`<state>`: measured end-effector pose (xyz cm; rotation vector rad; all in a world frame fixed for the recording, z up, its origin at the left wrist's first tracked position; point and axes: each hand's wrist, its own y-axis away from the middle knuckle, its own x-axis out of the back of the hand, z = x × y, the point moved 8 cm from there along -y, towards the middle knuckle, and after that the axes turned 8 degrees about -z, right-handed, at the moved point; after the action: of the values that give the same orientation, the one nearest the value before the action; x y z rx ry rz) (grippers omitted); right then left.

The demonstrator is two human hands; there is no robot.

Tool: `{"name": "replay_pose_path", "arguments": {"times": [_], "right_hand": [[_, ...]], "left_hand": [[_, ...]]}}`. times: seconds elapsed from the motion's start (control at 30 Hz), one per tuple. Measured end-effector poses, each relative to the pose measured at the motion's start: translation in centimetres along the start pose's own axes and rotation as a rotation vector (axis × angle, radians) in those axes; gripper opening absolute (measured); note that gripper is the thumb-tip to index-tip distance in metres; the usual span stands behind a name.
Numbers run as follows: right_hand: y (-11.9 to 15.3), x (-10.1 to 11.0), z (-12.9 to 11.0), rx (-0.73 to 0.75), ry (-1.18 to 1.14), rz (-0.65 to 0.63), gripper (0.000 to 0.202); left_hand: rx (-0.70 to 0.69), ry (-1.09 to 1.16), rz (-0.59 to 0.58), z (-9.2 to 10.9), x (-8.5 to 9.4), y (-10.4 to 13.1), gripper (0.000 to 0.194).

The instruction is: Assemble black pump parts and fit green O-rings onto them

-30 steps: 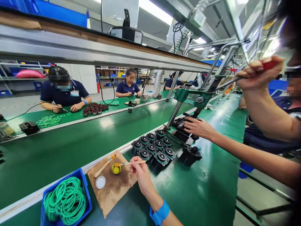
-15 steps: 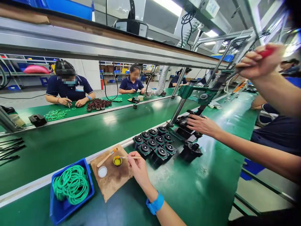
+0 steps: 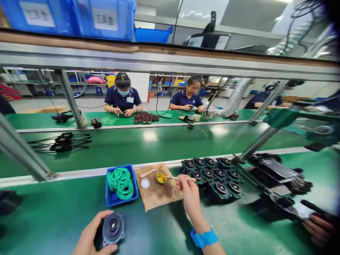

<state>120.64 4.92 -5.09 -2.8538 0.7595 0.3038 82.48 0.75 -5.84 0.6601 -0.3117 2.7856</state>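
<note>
My left hand [image 3: 92,235] grips a black round motor housing [image 3: 113,226] with a flanged rim, low in the view above the green bench. Between the fingers of my right hand [image 3: 189,193], which has a blue wristband, is a small wooden-handled brush [image 3: 183,179]. Its orange bristles are at a little cup of yellow paste [image 3: 160,179]. The cup stands on a stained piece of cardboard [image 3: 156,198], along with a second brush [image 3: 150,172] and a white round lid [image 3: 145,183]. Beside the cardboard, a blue bin [image 3: 107,194] holds green rubber rings [image 3: 122,182].
Several black housings with green rings [image 3: 219,189] stand grouped to the right. Beyond them are a press fixture [image 3: 281,173] and a co-worker's hand [image 3: 318,226]. A metal shelf beam [image 3: 159,58] crosses overhead. Co-workers [image 3: 123,95] sit across the green conveyor belt [image 3: 138,148].
The view has swung left, and my left hand with the black motor housing has come into sight. My right hand still holds the brush at the yellow cup.
</note>
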Motion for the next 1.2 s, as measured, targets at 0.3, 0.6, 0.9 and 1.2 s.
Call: {"name": "replay_pose_path", "arguments": {"times": [0.3,0.6,0.9,1.2], "right_hand": [[-0.1,-0.7,-0.4,-0.011,-0.117,0.041,0.034],[5.4,-4.0,-4.5,-0.092,-0.228,-0.069,0.032],[13.8,-6.6,-2.0,-0.057,0.079,-0.279,0.034],[15.4,-8.0,-4.6,0.239,0.351,-0.324,0.023]], "left_hand": [[0.084,0.087,-0.199,3.7,-3.1,-0.6,0.061],[-0.017,0.076,-0.199,3.3,-2.8,-0.4,0.061],[-0.048,0.08,-0.21,2.9,-2.6,-0.3,0.063],[-0.05,0.086,-0.211,2.8,-2.7,-0.4,0.064]]}}
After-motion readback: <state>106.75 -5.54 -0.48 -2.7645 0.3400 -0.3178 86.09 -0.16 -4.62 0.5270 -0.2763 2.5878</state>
